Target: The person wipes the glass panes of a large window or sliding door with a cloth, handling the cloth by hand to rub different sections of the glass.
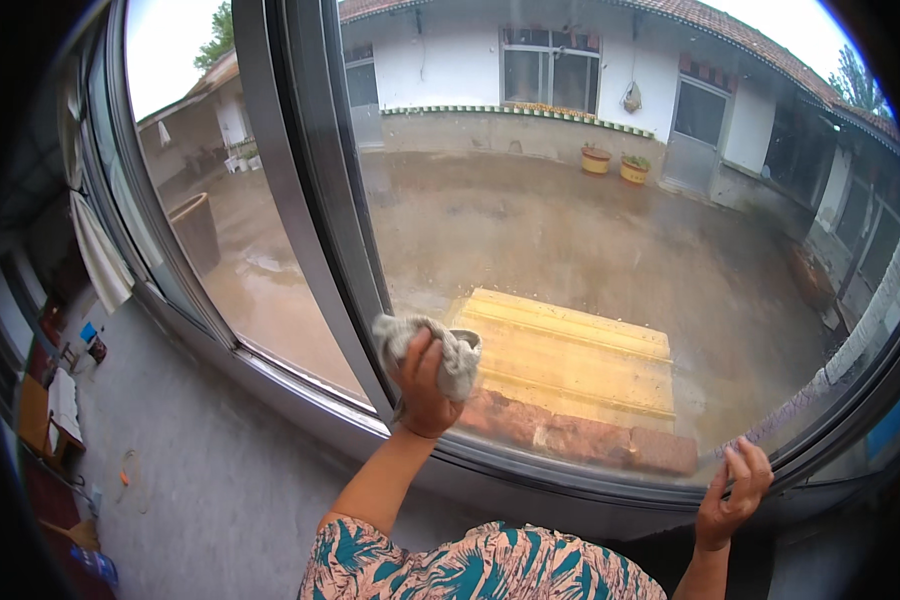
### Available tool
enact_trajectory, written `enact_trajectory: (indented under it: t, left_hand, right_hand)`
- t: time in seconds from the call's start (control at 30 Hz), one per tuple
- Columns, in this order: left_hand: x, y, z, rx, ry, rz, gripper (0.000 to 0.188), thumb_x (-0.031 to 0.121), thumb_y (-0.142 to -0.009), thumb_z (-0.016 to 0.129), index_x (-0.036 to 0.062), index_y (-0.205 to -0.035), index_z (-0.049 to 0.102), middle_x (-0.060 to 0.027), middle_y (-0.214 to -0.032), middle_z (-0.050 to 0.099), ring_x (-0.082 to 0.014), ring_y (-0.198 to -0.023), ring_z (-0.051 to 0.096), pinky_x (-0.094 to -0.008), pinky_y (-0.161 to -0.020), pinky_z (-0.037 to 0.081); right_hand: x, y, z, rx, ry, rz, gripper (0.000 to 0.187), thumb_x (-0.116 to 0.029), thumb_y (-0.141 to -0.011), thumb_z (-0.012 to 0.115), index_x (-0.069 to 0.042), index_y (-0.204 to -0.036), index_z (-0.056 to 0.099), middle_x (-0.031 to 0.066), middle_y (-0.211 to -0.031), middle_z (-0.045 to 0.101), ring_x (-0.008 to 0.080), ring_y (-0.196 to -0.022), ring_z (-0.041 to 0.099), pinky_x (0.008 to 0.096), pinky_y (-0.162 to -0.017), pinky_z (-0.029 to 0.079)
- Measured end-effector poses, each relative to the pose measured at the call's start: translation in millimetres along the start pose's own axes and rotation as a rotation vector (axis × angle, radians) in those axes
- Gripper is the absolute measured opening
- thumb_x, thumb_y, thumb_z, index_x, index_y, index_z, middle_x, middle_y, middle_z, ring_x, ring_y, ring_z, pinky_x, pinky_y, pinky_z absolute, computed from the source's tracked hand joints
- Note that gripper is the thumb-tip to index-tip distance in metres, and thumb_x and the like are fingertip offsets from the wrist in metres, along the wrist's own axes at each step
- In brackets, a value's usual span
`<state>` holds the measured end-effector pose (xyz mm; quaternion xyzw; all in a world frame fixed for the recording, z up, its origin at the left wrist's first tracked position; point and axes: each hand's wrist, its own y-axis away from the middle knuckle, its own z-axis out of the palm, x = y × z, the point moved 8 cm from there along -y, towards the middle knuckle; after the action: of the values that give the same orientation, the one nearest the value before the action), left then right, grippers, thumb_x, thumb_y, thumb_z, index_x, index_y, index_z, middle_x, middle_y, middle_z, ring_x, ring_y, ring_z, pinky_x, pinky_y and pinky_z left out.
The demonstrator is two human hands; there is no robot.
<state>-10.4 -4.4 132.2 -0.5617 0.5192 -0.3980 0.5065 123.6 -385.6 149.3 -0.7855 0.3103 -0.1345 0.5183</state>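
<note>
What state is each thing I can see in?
Left hand: closed, gripping
Cloth: bunched up, gripped
Right hand: empty, loosely bent
Pane: looks hazy
Curtain: hanging, gathered
Yellow sheet: lying outside
Pots: standing upright
Door: looks shut
Yard: looks wet

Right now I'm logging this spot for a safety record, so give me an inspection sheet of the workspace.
Surface: window pane, hazy and specked.
Things in use: grey cloth, bunched against the pane beside the dark upright frame.
Clutter: blue container on the grey floor, off to the left.
Hands: left hand grips the cloth; right hand, fingers loosely curved, nothing seen in it; contact with the pane unclear.
Cables: none certain; a thin loop with an orange piece lies on the floor.
Surroundings: yellow ribbed panel and bricks beyond the pane.
</note>
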Motion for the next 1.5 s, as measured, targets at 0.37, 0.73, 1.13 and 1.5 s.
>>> enact_trajectory:
  t: [0.37,0.73,1.13,1.5]
  left_hand:
    - [-59,-356,-93,0.549,-0.118,0.307,0.028,0.023,-0.089,0.061,0.0085,-0.112,0.053,-0.0136,-0.108,0.05,-0.0326,-0.109,0.044,-0.0444,-0.094,0.039]
    - [-23,-279,-64,0.32,0.13,0.231,0.051,0.019,-0.087,0.061,0.0135,-0.135,0.043,-0.0144,-0.122,0.057,-0.0307,-0.106,0.058,-0.0432,-0.093,0.046]
    - [8,29,10,-0.029,0.15,-0.144,0.055,0.016,-0.078,0.066,0.0068,-0.129,0.049,-0.0235,-0.13,0.048,-0.0404,-0.108,0.051,-0.0479,-0.09,0.038]
    - [-52,-108,-46,0.108,0.132,0.049,0.056,0.01,-0.087,0.048,-0.0003,-0.139,0.032,-0.0269,-0.142,0.031,-0.0446,-0.133,0.031,-0.0515,-0.11,0.023]
  right_hand:
    - [78,3,-36,0.226,0.158,0.279,0.025,0.003,-0.088,0.05,-0.002,-0.112,0.057,0.013,-0.124,0.055,0.0296,-0.117,0.049,0.0407,-0.102,0.034]
    - [95,-2,-29,0.284,0.292,0.285,0.035,0.001,-0.087,0.052,0.002,-0.122,0.053,0.016,-0.126,0.054,0.0313,-0.118,0.049,0.0408,-0.102,0.034]
    - [-206,-100,40,-1.195,-1.805,0.001,0.082,-0.064,-0.092,0.029,0.009,-0.124,0.052,0.026,-0.122,0.056,0.0319,-0.117,0.054,0.0417,-0.1,0.039]
    - [-315,-131,-69,-1.065,-2.504,-1.109,0.123,-0.087,-0.071,0.03,0.017,-0.136,0.03,0.0332,-0.136,0.039,0.0384,-0.127,0.042,0.0425,-0.105,0.034]
